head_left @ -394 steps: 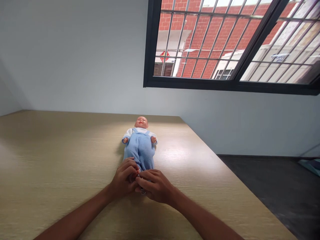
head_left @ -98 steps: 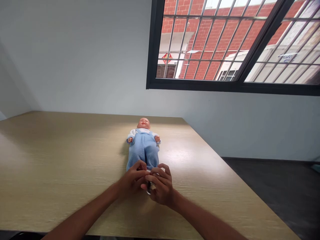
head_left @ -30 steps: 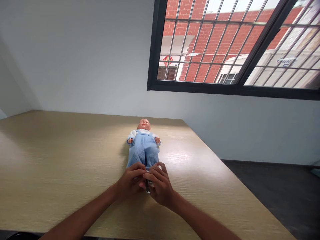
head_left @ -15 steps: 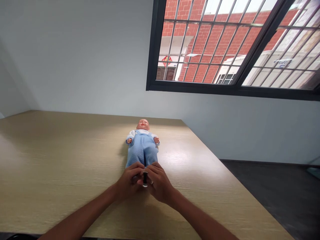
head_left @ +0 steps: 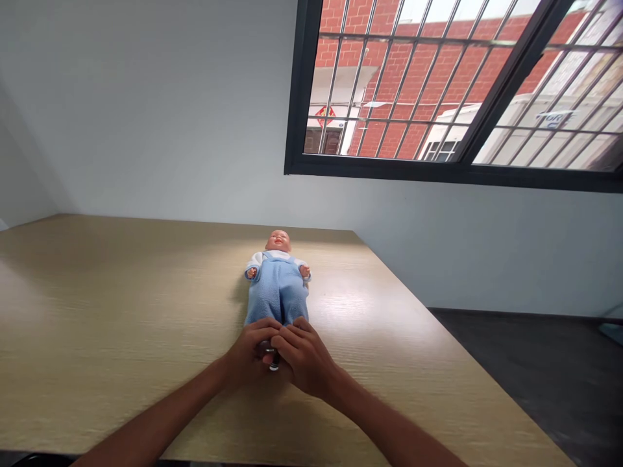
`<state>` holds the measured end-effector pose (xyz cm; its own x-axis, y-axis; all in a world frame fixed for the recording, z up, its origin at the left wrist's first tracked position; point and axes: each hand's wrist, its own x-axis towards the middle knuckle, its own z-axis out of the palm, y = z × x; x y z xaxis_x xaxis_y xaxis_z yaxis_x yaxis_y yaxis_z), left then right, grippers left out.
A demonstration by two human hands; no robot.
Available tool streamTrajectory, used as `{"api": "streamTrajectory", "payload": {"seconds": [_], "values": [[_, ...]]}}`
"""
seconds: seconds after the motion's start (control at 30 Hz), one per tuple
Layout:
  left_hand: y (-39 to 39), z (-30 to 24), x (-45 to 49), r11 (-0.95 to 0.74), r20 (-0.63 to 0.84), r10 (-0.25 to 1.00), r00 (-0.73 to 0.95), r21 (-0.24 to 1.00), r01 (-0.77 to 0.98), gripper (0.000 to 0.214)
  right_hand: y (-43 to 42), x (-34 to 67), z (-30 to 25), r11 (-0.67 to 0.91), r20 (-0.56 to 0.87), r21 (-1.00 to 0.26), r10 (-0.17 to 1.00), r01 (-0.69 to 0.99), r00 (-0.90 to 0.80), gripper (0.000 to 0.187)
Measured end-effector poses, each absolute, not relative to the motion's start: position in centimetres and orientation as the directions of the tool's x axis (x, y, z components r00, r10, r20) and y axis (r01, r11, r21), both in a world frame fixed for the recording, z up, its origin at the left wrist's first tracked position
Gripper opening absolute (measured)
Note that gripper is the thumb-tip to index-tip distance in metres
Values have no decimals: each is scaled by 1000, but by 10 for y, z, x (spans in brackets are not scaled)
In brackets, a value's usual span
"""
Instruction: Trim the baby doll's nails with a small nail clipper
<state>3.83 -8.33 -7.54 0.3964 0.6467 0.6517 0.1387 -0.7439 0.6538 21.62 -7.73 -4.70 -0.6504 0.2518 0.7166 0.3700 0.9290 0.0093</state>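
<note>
Both hands meet just in front of a baby doll's feet end. My left hand (head_left: 248,353) is closed, its fingers curled round a small dark object with a shiny silver end (head_left: 274,366). Pressed against it from the other side, my right hand (head_left: 307,358) is closed on the same object. Fingers cover most of it, so its kind cannot be made out. The doll (head_left: 278,285) lies face up, with a bare head, white sleeves and light blue overalls. My hands hide its lower legs.
The pale wooden table (head_left: 146,324) ends in a slanting right edge, with dark floor (head_left: 511,363) beyond. Behind it stands a white wall (head_left: 170,117). A dark-framed window (head_left: 389,165) with metal bars is at the upper right.
The right fingers have moved left and folded over the black part of the small object. Its silver end has shifted slightly left and down. The doll has not moved.
</note>
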Motion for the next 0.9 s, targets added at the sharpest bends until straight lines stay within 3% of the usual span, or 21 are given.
{"api": "streamTrajectory", "payload": {"seconds": [0.07,0.23,0.33,0.4,0.5,0.6,0.7,0.9], "values": [[-84,-76,37,-741,637,648,418,654,153,9,-76,217,-49,938,722,-19,253,347,-644,14],[-83,-74,33,-751,615,631,472,638,172,17,-75,219,-57,947,738,-121,286,298,-610,10],[-81,-74,32,-762,629,621,467,624,173,17,-77,219,-62,938,761,-236,342,255,-551,10],[-80,-74,32,-778,652,605,457,607,163,15,-80,217,-63,880,743,-419,473,222,-474,15],[-81,-74,32,-801,677,582,451,574,171,12,-81,216,-61,651,570,-745,734,145,-368,25],[-83,-73,34,-791,670,597,441,585,181,10,-78,215,-56,407,388,-913,870,0,-304,33],[-84,-72,35,-772,656,607,449,621,137,12,-73,217,-50,304,321,-947,912,-104,-256,38],[-82,-73,36,-746,667,652,360,649,148,14,-73,220,-46,365,390,-920,880,-142,-269,32]]}}
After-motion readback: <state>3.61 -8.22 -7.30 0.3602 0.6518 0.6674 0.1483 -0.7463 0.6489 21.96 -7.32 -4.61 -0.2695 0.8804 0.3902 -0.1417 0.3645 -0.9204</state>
